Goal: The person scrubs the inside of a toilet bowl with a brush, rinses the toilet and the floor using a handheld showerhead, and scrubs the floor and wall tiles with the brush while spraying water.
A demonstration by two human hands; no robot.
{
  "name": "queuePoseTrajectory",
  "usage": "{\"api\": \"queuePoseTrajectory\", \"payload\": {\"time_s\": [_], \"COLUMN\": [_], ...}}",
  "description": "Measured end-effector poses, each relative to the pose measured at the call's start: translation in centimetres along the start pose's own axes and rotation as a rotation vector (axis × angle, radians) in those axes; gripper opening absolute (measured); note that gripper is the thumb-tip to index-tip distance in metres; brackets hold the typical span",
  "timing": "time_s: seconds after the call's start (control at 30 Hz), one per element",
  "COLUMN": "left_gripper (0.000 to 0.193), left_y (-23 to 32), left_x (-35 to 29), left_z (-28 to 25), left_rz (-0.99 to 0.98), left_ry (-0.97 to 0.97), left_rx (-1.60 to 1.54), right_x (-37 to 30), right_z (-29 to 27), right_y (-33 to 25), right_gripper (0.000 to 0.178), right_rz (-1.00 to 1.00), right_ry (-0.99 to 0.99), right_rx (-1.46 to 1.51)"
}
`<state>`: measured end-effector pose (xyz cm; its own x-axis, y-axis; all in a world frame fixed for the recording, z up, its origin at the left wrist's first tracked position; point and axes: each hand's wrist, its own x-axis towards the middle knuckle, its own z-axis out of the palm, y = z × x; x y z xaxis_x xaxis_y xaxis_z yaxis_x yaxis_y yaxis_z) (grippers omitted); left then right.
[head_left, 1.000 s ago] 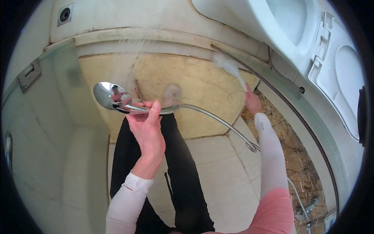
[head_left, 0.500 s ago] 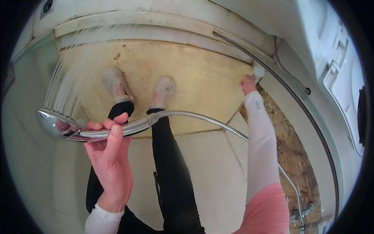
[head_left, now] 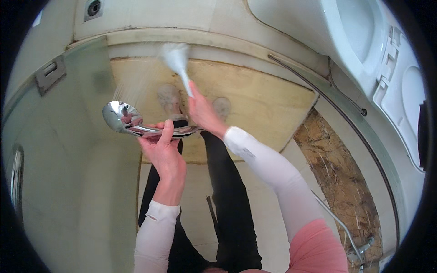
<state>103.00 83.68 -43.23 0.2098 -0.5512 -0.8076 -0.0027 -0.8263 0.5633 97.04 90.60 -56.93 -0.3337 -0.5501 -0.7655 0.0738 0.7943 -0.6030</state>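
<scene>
My left hand (head_left: 166,152) is wrapped round the handle of a chrome shower head (head_left: 120,117). Thin jets of water spray from it toward the far edge of the yellow-stained shower floor (head_left: 255,91). My right hand (head_left: 202,109) grips the handle of a white toilet brush (head_left: 176,58), whose head is blurred and held in the spray near the far sill. The brush is just beyond and to the right of the shower head, apart from it.
Glass panels (head_left: 102,173) curve along the left, with a metal plate on one. A white toilet (head_left: 359,27) with a raised seat stands at the far right. My shoes (head_left: 168,98) are on the stained floor. A grey hose (head_left: 337,220) runs to a tap at the lower right.
My right hand has swung left from the far right corner, bringing the brush to the spray. The shower head has shifted right in the picture, and the view has turned rightward.
</scene>
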Motion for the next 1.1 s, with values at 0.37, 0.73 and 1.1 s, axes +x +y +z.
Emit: {"api": "queuePoseTrajectory", "payload": {"time_s": [0.37,0.73,1.1], "left_gripper": [0.035,0.025,0.026], "left_y": [-0.5,-5.1,-7.1], "left_x": [-0.7,-6.4,-27.8], "left_z": [0.7,4.8,-0.5], "left_rz": [-0.07,-0.4,-0.495], "left_ry": [-0.082,-0.502,-0.699], "left_rx": [-0.001,0.119,0.474], "right_x": [5.4,-14.9,-38.0], "right_z": [-5.2,-33.6,-37.8], "right_y": [0.8,25.5,11.2], "right_gripper": [0.042,0.04,0.013], "right_rz": [0.006,0.696,0.616], "right_ry": [-0.152,0.472,0.784], "right_rx": [-0.423,-0.753,1.41]}}
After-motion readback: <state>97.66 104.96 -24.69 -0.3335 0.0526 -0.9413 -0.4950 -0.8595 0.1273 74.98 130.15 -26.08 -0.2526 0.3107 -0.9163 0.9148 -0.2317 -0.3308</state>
